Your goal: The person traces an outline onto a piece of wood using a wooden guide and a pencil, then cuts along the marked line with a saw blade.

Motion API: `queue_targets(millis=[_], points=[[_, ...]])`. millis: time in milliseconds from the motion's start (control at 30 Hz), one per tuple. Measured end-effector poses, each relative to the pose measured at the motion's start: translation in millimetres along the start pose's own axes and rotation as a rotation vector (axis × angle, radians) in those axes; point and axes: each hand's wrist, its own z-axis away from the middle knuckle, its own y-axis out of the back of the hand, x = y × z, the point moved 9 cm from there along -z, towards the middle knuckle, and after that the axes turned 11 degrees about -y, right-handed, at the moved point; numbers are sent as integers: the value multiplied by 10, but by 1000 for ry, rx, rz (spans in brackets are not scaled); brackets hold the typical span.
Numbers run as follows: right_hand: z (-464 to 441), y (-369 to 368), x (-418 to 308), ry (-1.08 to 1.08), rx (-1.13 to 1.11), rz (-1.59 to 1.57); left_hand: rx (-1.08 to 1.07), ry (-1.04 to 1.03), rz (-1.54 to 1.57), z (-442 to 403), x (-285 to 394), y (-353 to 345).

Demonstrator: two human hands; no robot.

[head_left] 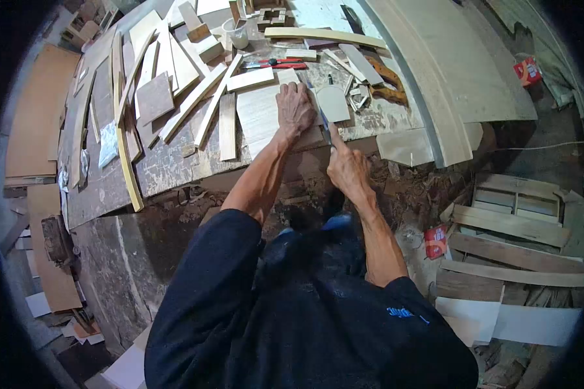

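My left hand [296,109] presses down on a thin pale wood board [256,113] at the bench's near edge, its fingers curled. My right hand [349,170] is closed around the near end of a long, narrow, dark tool [324,120]. Its blade-like length runs away from me along the board's right side; whether it is a file or a saw I cannot tell. Just right of the tool lies a pale piece with a rounded top [333,104]. Beyond my left hand rests a red and black hand tool [274,63].
Wood strips [198,100] and offcuts cover the left of the workbench [175,170]. An orange-handled saw [389,84] lies at right, near a long curved panel [428,91]. A plastic cup [237,34] stands at the back. Stacked boards [512,246] are at lower right.
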Motion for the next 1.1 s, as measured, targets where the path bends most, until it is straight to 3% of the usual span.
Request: queue_targets(millis=[100, 233, 367, 533, 733, 1100], points=[[359, 110, 140, -93, -139, -27, -2, 20, 19, -3, -27, -46], [604, 166, 238, -127, -125, 14, -21, 4, 37, 4, -7, -45], [183, 19, 71, -48, 8, 59, -22, 8, 19, -29, -9, -18], [715, 142, 289, -100, -130, -25, 11, 10, -17, -66, 8, 39], [-16, -52, 25, -48, -63, 29, -10, 12, 19, -22, 20, 20], [-45, -100, 70, -30, -95, -77, 7, -6, 2, -5, 12, 0]])
